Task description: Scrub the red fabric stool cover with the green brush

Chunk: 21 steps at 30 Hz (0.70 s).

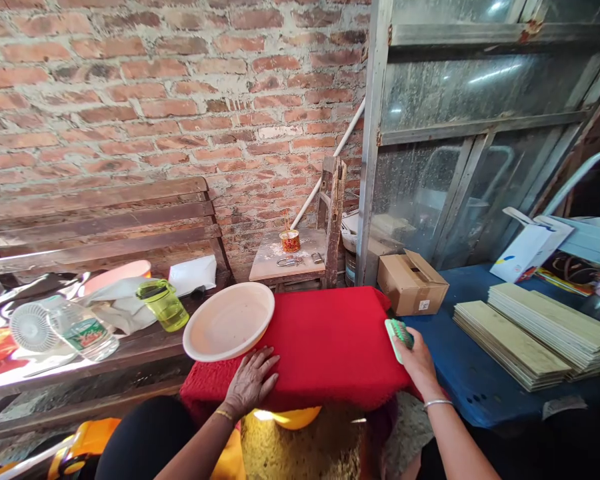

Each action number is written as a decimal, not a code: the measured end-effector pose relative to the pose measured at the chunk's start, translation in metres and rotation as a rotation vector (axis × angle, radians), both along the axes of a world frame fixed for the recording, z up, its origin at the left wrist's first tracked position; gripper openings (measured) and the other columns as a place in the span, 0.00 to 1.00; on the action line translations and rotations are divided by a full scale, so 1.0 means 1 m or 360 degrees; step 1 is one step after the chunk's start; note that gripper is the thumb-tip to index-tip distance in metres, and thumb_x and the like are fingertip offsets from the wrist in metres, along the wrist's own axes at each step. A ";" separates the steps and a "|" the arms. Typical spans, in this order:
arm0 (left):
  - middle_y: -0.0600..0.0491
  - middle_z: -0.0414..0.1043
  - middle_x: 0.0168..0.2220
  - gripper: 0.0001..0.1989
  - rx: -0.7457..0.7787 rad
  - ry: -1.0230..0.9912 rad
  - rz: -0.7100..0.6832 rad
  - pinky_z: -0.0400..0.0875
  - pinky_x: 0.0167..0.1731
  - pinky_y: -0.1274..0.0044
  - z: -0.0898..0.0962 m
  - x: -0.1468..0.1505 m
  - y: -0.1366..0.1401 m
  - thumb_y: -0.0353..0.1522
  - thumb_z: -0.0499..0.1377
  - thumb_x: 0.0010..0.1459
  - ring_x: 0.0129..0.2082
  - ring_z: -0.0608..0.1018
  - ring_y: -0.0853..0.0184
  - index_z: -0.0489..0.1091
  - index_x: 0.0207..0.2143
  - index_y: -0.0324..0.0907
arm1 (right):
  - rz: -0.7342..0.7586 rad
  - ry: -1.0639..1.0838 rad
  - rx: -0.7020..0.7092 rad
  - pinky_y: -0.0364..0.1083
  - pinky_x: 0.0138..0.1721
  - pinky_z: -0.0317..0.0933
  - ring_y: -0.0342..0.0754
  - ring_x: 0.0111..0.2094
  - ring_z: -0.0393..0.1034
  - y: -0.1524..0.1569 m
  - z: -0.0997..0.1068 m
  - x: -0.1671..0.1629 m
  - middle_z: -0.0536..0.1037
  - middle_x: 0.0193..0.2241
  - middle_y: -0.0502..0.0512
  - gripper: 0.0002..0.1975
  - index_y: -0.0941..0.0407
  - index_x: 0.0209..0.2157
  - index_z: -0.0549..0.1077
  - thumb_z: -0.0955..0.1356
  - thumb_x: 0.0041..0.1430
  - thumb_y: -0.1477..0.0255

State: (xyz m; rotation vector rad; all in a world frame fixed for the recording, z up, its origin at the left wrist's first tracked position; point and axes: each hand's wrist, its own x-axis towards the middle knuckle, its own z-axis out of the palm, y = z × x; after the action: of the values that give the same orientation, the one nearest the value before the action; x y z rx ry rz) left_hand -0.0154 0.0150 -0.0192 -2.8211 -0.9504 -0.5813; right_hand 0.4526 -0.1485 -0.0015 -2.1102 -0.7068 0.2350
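Flat on the red cloth, my left hand has its fingers spread near the front left edge. Just beyond its fingertips, a pale pink basin rests on the cloth's left side. At the right edge of the cloth, my right hand is closed around a green scrubbing brush. Its bristles face up and to the right, and its pale green side is turned toward the cloth. The cloth drapes over a low table whose surface is hidden.
A slatted bench at left carries a green jug, a plastic bottle and a small fan. A cardboard box and stacked boards sit on the blue table. Behind, a wooden chair holds a tin.
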 end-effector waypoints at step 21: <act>0.50 0.71 0.62 0.19 -0.0209 -0.0127 0.0090 0.59 0.65 0.61 0.023 0.018 -0.024 0.40 0.61 0.66 0.63 0.70 0.56 0.73 0.58 0.50 | 0.0087 -0.0625 -0.0699 0.62 0.44 0.64 0.70 0.40 0.73 -0.020 0.033 -0.026 0.76 0.39 0.77 0.42 0.61 0.63 0.67 0.53 0.59 0.46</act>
State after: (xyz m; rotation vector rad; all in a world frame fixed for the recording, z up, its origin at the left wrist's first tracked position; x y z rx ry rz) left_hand 0.0030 -0.0089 0.0034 -2.8931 -1.1188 -0.6519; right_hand 0.4263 -0.1688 0.0314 -2.5953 -1.0154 -0.0015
